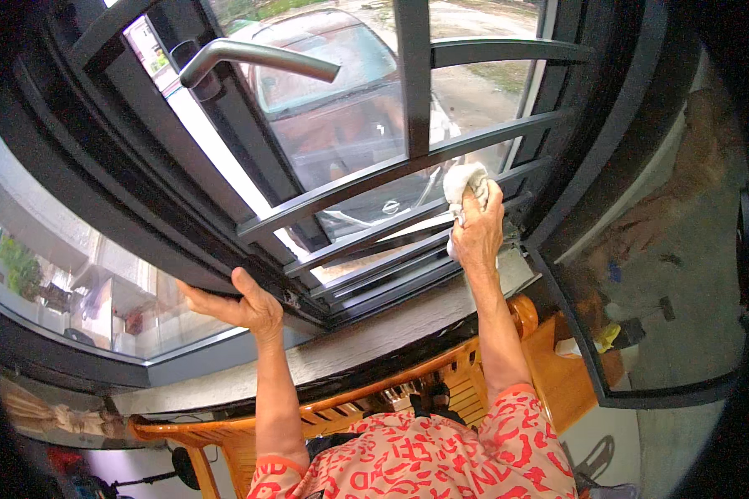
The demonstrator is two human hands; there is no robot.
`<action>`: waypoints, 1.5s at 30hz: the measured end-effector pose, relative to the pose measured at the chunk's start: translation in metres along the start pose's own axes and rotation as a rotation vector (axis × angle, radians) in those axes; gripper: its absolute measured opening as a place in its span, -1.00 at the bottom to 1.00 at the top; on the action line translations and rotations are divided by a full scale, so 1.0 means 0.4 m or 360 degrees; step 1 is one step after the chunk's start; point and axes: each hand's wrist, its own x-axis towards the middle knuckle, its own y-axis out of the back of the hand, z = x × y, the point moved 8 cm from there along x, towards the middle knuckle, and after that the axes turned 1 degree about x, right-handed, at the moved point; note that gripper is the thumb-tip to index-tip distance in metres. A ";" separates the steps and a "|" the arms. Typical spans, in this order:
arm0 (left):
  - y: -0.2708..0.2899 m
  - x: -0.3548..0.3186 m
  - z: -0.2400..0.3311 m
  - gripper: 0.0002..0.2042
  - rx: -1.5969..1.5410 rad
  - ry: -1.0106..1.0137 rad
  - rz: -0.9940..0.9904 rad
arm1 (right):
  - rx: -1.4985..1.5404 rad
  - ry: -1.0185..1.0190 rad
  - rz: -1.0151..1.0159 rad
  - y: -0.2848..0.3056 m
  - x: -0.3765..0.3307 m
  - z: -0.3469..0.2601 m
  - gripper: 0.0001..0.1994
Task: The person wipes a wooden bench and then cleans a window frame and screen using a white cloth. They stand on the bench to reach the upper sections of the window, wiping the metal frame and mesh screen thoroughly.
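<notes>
My right hand (478,233) is closed around a crumpled white cloth (464,181). It holds the cloth up against the dark horizontal bars (341,198) of the window, near their right end. To the left, my left hand (250,312) lies against the lower part of a dark window frame (175,258), thumb and fingers spread apart, nothing carried in it. Part of its palm side is hidden from view. Above that hand, a grey metal window handle (262,56) sticks out from the frame.
Below the window runs a pale stone sill (366,345). An orange-brown wooden bench (308,412) with a slatted back stands between me and the wall. On the right, a dark-framed glass pane (587,358) stands swung aside. Outside, a parked car (333,108) shows through the bars.
</notes>
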 end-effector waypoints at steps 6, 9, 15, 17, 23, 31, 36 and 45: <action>-0.006 0.004 0.020 -0.32 -0.0153 0.0015 -0.0070 | 0.0003 0.0226 -0.0162 -0.014 -0.062 -0.172 -0.57; 0.000 0.005 0.017 -0.35 -0.0126 0.0049 -0.0093 | 0.0010 0.0381 -0.0259 -0.016 -0.089 -0.262 -0.56; -0.001 0.007 0.021 -0.37 -0.0159 0.0085 -0.0105 | 0.0289 0.0639 -0.0450 -0.060 -0.169 -0.429 -0.63; -0.002 0.007 0.022 -0.36 -0.0148 0.0095 -0.0098 | 0.0376 0.0829 -0.0299 -0.075 -0.211 -0.482 -0.69; -0.003 0.003 0.018 -0.36 -0.0063 0.0037 -0.0029 | 0.0618 0.0808 -0.0006 -0.071 -0.234 -0.507 -0.68; -0.008 0.004 0.016 -0.39 -0.0119 -0.0014 -0.0061 | 0.0574 0.0613 -0.0119 -0.076 -0.195 -0.432 -0.85; -0.001 0.002 0.018 -0.37 -0.0128 0.0004 -0.0080 | 0.0419 0.0339 -0.0088 -0.037 -0.134 -0.291 -0.80; -0.005 0.008 0.022 -0.33 -0.0114 0.0037 -0.0110 | 0.0695 0.0839 -0.0091 -0.054 -0.201 -0.517 -0.82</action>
